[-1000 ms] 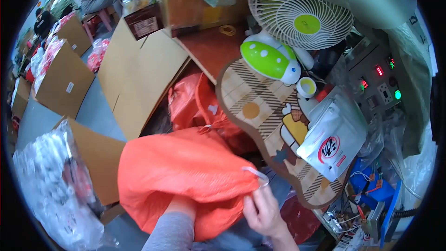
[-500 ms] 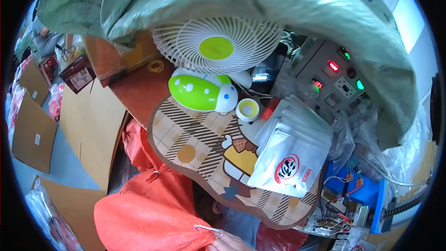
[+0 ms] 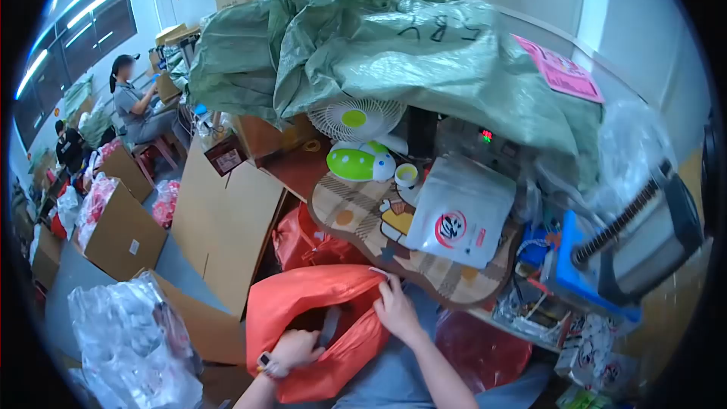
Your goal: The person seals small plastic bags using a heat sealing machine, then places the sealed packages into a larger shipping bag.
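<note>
A large red drawstring bag (image 3: pixel 274 304) lies across my lap, its mouth gaping toward me. My left hand (image 3: pixel 297 350), with a watch on the wrist, reaches into that mouth; its fingertips are hidden. Close to it inside the bag is a pale greyish strip (image 3: pixel 330 324) that I cannot identify. On the right side of the mouth, my right hand (image 3: pixel 395 307) is closed on the bag's rim. A stack of silver-white printed pouches (image 3: pixel 463 208) rests on the patterned board (image 3: pixel 344 201) beyond the bag.
A white-and-green fan (image 3: pixel 357 117) stands behind the board under a green tarp (image 3: pixel 379 53). Open cardboard boxes (image 3: pixel 125 220) and clear plastic bags (image 3: pixel 132 344) are at left. A machine with a blue base (image 3: pixel 564 257) stands at right. A seated person (image 3: pixel 140 102) works farther back.
The view has tilted up and back, showing more of the room. The red bag now gapes on my lap, with my left hand inside and my right hand on its rim.
</note>
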Demonstrator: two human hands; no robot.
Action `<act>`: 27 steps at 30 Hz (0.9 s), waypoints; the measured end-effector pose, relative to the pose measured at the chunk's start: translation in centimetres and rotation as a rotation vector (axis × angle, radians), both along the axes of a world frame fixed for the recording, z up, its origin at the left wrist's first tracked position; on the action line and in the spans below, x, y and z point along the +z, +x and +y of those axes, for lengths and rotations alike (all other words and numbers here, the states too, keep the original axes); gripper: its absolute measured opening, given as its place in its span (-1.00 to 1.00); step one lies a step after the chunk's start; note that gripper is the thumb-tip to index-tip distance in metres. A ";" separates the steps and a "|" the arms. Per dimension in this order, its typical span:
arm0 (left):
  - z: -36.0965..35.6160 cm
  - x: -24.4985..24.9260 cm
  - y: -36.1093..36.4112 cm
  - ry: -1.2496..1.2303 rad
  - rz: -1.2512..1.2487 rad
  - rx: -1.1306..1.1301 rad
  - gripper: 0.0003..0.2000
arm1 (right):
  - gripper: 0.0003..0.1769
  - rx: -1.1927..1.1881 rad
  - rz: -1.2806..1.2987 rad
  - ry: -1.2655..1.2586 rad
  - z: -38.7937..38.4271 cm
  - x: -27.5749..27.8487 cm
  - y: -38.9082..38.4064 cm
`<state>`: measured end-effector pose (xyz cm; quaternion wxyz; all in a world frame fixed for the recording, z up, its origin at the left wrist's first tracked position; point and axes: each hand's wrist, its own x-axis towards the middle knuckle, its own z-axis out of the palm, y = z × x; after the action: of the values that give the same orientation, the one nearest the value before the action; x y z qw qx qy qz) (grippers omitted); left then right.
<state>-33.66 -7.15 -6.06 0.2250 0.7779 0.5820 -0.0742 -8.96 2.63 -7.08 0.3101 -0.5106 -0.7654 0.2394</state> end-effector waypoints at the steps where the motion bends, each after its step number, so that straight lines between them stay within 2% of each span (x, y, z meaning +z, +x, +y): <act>1: -2.2 3.8 -0.2 0.012 -0.070 -0.003 -0.66 | -0.59 0.008 -0.034 0.051 -0.4 -0.6 0.9; 2: -4.4 7.5 -0.4 0.024 -0.139 -0.008 -0.67 | -0.63 0.011 -0.174 0.175 -1.5 0.2 1.7; 3: -6.3 9.7 -0.2 0.019 -0.362 0.039 -0.69 | -0.65 0.075 -0.117 0.183 -2.7 1.1 2.4; 4: -7.9 11.9 0.0 0.018 -0.584 0.091 -0.71 | -0.64 0.142 0.070 0.229 -3.8 2.0 2.7; 5: -8.6 15.2 0.9 0.031 -0.681 0.051 -0.68 | -0.59 0.260 0.299 0.166 -5.4 4.0 3.1; 6: -9.3 15.0 0.6 -0.044 -0.803 0.042 -0.66 | -0.55 0.401 0.571 -0.085 -7.0 5.7 4.0; 7: -9.7 14.1 0.3 -0.116 -0.926 0.024 -0.65 | -0.34 0.520 0.886 -0.411 -8.4 6.8 5.4; 8: -9.8 12.9 0.3 -0.216 -1.064 0.006 -0.63 | -0.23 0.683 1.175 -0.631 -10.1 6.7 6.3; 9: -9.3 12.7 1.7 -0.302 -1.140 -0.025 -0.63 | -0.12 0.846 1.463 -0.839 -11.7 6.3 7.4; 10: -8.7 12.4 3.5 -0.392 -1.213 -0.060 -0.62 | 0.05 0.841 1.612 -0.907 -13.9 2.3 8.9; 11: -8.1 10.7 4.6 -0.555 -1.225 0.012 -0.62 | -0.02 0.632 1.564 -0.978 -15.9 3.1 10.4; 12: -8.1 8.2 6.0 -0.756 -1.365 0.189 -0.61 | -0.08 0.422 1.509 -1.044 -18.0 4.4 11.9; 13: -7.7 7.1 7.5 -0.881 -1.434 0.209 -0.59 | -0.18 0.349 1.482 -1.021 -19.3 5.1 13.3; 14: -7.7 4.9 8.5 -1.012 -1.519 0.381 -0.40 | -0.22 0.176 1.491 -0.979 -21.1 5.2 14.2; 16: -10.1 4.0 11.6 -1.132 -1.924 0.581 -0.07 | -0.26 -0.082 1.599 -0.855 -25.3 3.3 15.5; 17: -11.3 0.5 11.9 -1.111 -1.961 0.699 0.19 | -0.25 -0.167 1.645 -0.786 -27.0 2.9 15.6; 19: -13.7 -0.5 13.1 -1.082 -1.913 0.634 0.23 | -0.18 -0.296 1.721 -0.680 -29.6 2.1 15.4; 20: -13.9 -1.3 13.5 -1.217 -1.958 0.755 0.06 | -0.18 -0.306 1.733 -0.650 -30.0 1.7 15.5; 22: -13.5 1.6 16.1 -0.906 -1.472 0.722 -0.21 | -0.17 -0.005 2.309 -0.727 -31.0 1.3 15.9; 23: -12.9 1.8 16.8 -0.959 -1.564 0.848 -0.41 | -0.19 0.091 2.386 -0.738 -31.3 1.1 15.9; 24: -12.6 1.8 16.8 -0.961 -1.559 0.849 -0.41 | -0.21 0.135 2.367 -0.754 -31.3 0.8 15.6; 26: -11.5 2.1 17.0 -1.081 -1.638 0.676 -0.50 | -0.25 0.197 2.261 -0.777 -30.5 -0.1 14.9; 27: -11.2 2.8 17.4 -1.021 -1.599 0.596 -0.53 | -0.27 0.207 2.179 -0.784 -29.6 -0.5 14.6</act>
<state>-16.27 -18.37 -3.25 0.8685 0.2309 0.3290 0.2900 5.62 -26.99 -7.63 0.6038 -0.0301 -0.0048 0.7966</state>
